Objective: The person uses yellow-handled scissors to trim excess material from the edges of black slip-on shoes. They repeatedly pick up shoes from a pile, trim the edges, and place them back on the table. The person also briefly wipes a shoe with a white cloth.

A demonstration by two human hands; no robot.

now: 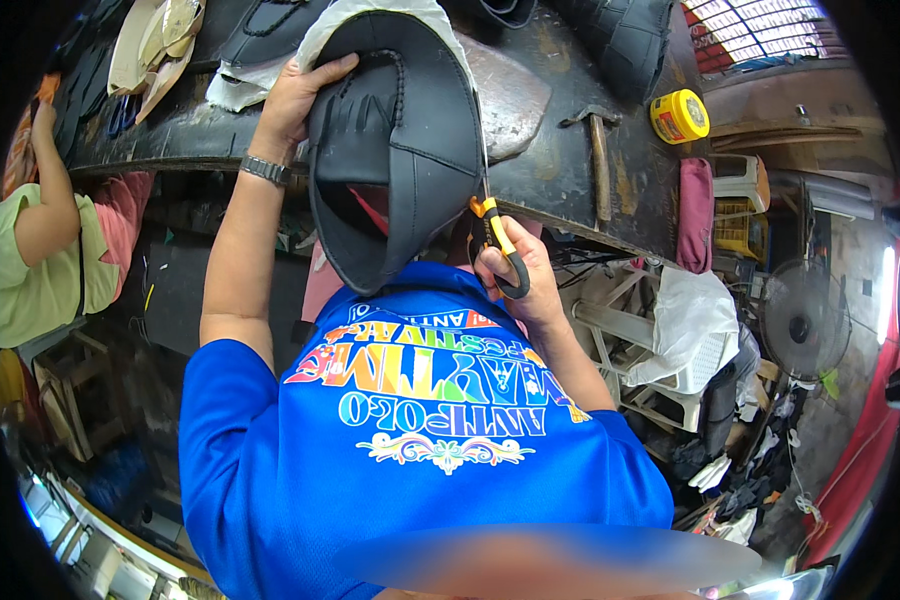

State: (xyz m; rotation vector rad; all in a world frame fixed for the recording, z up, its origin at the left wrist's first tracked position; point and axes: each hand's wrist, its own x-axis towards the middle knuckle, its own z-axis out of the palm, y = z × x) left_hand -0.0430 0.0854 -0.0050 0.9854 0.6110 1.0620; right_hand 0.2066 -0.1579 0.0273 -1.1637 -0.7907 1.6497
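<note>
Over at nine o'clock, a co-worker (40,250) in a yellow-green shirt sits by the bench (200,145), one arm raised. Swing round to eleven, and it's the left hand (288,108), metal wristwatch (267,168) below it, closed on the upper left margin of the work: thumb flat across the black face, fingers tucked out of sight behind.

And there's the piece itself, just short of twelve: a black stitched upper (435,135), held up off the bench's near edge, pale lining (322,32) showing round its top, a gap opening low in its front. Looks light, I'd say, smooth-faced and bendy, firmer along the seams; likely to fold if gripped by one corner. The margin near the seam looks the surest hold, clear of the cutting edge.

One o'clock now: scissors (511,250), yellow and black, blade running up close along the piece's right edge. The right hand (532,272), towards two, has its fingers wrapped round the handles; how far the blades are parted, I can't tell.

Further out, a hammer (600,165) at half past one, then a yellow tub (679,116) just beyond, and a fan (798,325) at three.
</note>
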